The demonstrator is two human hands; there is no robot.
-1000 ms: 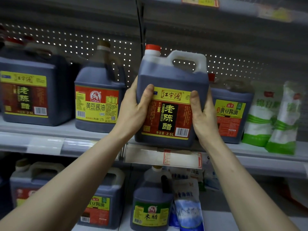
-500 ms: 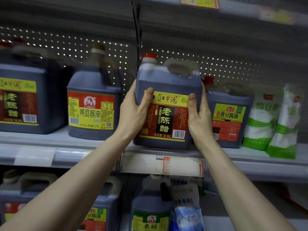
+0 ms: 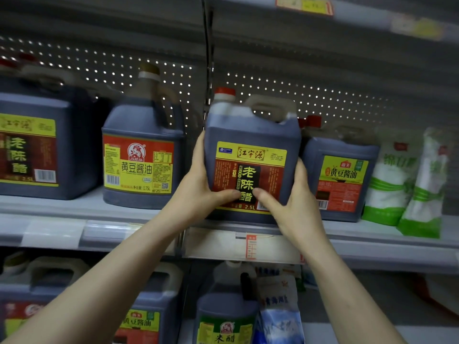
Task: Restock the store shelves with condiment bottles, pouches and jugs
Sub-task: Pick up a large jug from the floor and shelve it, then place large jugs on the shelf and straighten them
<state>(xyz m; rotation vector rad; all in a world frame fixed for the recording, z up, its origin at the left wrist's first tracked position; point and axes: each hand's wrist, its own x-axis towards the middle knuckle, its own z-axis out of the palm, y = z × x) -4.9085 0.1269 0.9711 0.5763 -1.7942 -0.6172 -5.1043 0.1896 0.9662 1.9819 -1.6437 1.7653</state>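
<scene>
Left hand (image 3: 198, 192) and right hand (image 3: 294, 209) clasp the jug (image 3: 250, 130) at the shelf (image 3: 74, 207) edge.
Thumbs cover its lower label (image 3: 268, 175); fingers hidden behind.

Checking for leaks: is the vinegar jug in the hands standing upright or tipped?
Upright: the vinegar jug shows its red cap on top, label level; the left hand and right hand grip it.

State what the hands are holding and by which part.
Both hold the vinegar jug by its lower body: left hand on its left side, right hand on its right, thumbs pressed across the front label.
</scene>
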